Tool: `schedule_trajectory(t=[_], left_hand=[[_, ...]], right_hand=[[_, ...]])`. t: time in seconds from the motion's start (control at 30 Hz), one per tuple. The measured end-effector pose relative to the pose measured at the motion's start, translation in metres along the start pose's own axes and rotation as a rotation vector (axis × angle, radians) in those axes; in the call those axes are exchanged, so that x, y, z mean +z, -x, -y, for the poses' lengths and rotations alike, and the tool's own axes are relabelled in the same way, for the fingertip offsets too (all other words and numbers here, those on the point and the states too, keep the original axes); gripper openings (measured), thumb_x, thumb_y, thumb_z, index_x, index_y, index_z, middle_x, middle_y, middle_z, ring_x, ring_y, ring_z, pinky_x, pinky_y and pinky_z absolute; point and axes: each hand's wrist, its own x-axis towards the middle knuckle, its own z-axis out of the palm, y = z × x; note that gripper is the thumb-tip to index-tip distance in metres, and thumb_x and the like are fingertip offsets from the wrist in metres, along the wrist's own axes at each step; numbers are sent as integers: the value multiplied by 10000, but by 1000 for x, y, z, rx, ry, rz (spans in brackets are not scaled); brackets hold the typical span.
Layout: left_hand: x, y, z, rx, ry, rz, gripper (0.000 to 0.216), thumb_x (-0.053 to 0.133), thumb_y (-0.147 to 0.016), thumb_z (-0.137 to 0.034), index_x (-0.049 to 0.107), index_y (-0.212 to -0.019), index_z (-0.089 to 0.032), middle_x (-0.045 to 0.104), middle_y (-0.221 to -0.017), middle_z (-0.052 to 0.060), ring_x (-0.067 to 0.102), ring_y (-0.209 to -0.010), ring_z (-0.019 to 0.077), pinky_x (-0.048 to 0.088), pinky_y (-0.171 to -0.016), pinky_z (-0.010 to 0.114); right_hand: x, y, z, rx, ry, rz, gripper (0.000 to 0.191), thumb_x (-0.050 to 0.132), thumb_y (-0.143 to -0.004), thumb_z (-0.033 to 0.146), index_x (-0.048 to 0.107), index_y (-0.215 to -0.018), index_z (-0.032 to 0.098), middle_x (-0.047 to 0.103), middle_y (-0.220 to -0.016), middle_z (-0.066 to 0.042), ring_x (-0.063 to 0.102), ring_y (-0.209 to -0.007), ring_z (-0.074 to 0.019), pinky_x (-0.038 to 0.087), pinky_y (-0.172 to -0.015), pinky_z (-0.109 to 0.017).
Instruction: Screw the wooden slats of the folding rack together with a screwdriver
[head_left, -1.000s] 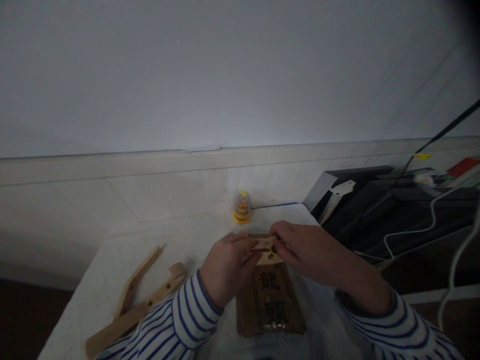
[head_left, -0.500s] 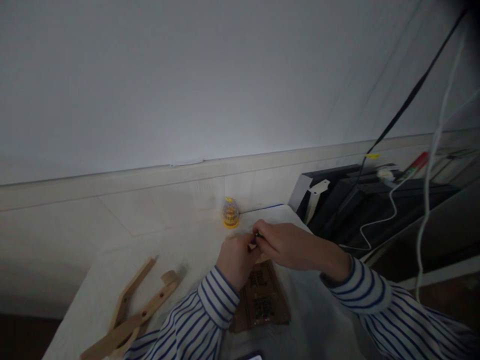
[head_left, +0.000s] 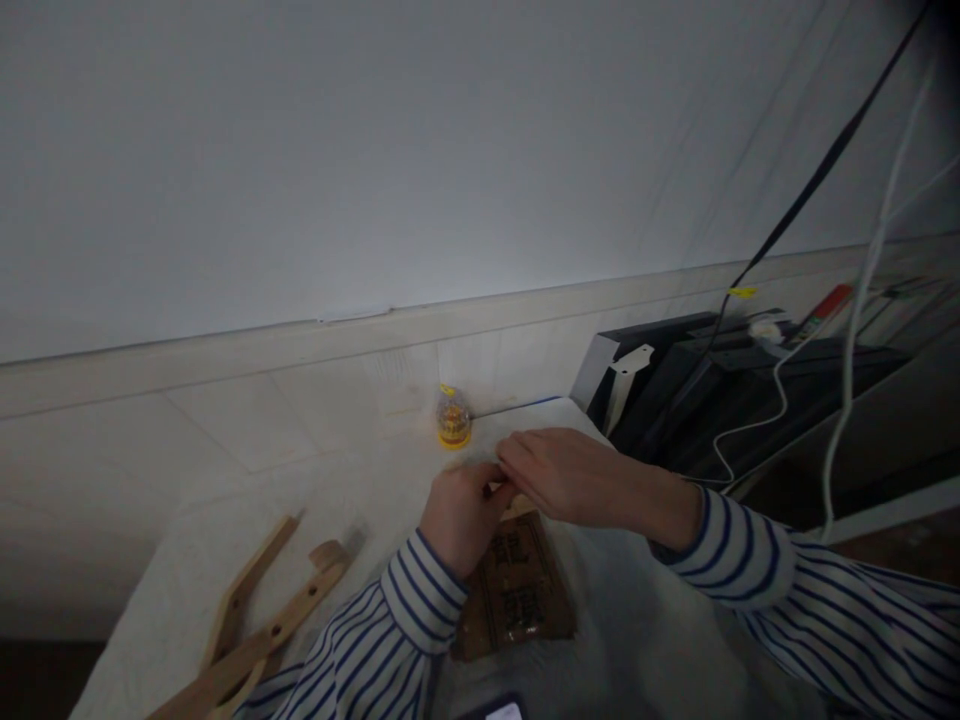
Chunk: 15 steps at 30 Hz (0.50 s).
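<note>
My left hand (head_left: 459,512) and my right hand (head_left: 562,476) meet above the table (head_left: 637,640), fingertips pinched together. Whatever lies between the fingers is hidden behind them. Just below, a flat brown packet (head_left: 517,590) with dark printed characters rests on the table, partly covered by my left hand and sleeve. Beyond the hands, by the wall, stands a small clear container (head_left: 454,420) with a yellow base and yellow top. Its contents are too blurred to tell.
At left lie wooden pieces with holes (head_left: 296,612) and an angled wooden bar (head_left: 240,600). A phone-like device (head_left: 501,709) shows at the bottom edge. Dark panels (head_left: 697,390) lean at right, with a white cable (head_left: 851,340) and a black strap (head_left: 832,175) hanging near.
The view has shifted slightly. My right fingers have turned over and now cover the small dark object glimpsed between them before. Both hands stay together above the packet.
</note>
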Motion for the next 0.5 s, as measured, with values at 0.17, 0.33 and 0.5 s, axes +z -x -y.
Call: schedule_trajectory(t=[0.17, 0.33, 0.5], left_hand=[[0, 0, 3, 16, 5, 9, 121, 601, -790, -226, 711, -806, -176, 714, -731, 39, 647, -664, 160, 455, -620, 236], [-1, 0, 2, 37, 17, 13, 124, 599, -795, -221, 713, -808, -176, 714, -736, 40, 644, -660, 155, 446, -611, 228], [-1, 1, 1, 83, -14, 5, 135, 597, -803, -246, 715, -807, -182, 691, -691, 37, 607, -603, 137, 432, -594, 223]], right_hand=[[4, 2, 1, 0, -3, 3, 145, 371, -903, 193, 506, -888, 141, 589, -789, -58, 529, -680, -182, 346, -567, -295], [8, 3, 1, 1, 0, -14, 147, 363, -908, 189, 500, -890, 143, 578, -785, -50, 522, -681, -177, 342, -573, -292], [8, 7, 3, 43, 26, -33, 150, 360, -915, 199, 497, -876, 150, 573, -763, -41, 523, -660, -174, 320, -556, -291]])
